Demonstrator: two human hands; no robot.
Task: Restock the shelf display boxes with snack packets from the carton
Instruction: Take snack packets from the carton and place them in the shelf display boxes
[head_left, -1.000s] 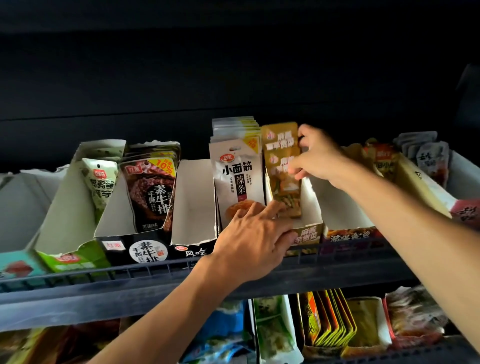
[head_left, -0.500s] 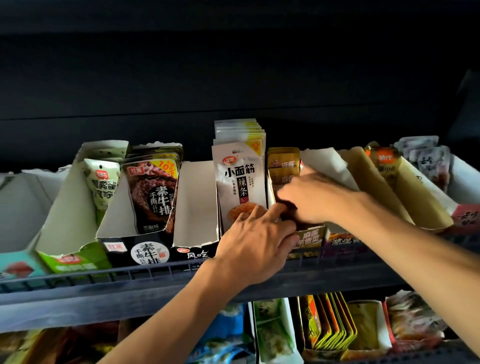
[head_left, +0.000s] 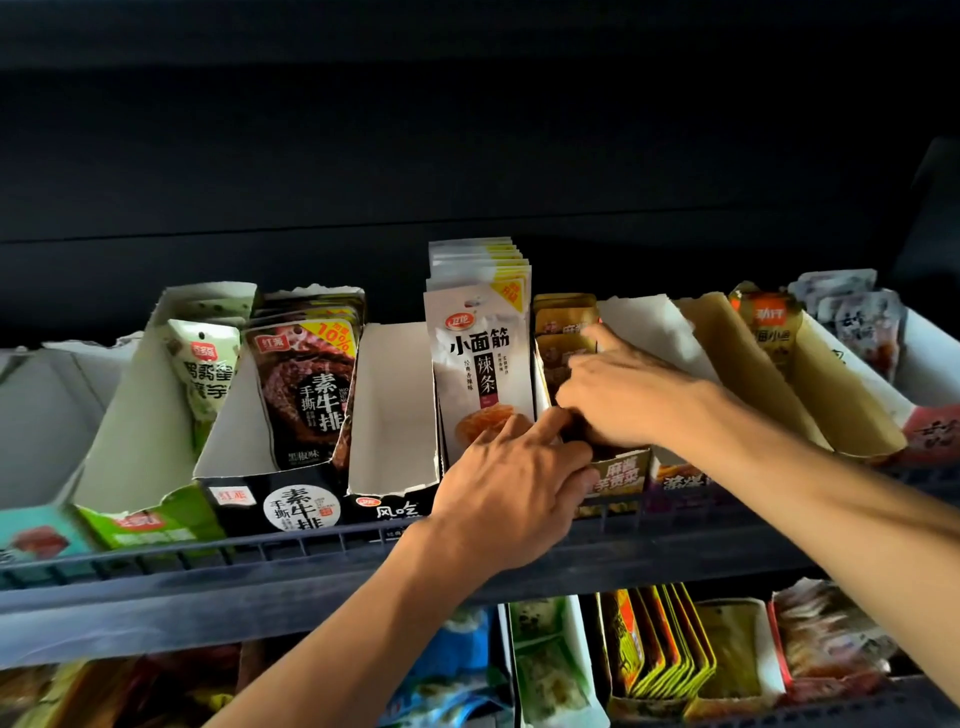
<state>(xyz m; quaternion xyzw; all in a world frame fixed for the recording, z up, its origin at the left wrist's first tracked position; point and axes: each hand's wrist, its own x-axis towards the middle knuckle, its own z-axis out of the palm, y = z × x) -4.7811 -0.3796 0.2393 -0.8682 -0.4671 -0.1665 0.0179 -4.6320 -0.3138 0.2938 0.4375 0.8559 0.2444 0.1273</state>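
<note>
Both hands, left (head_left: 514, 483) and right (head_left: 623, 395), reach into yellow packets' display box (head_left: 621, 475).

The white box (head_left: 395, 410) looks open; the white packets (head_left: 480, 353) crowd its right.

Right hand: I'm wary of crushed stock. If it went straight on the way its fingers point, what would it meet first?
The right hand points left and back into the display box, so it would probably meet the gold packets first, then the white packets; depth is unclear.
</note>
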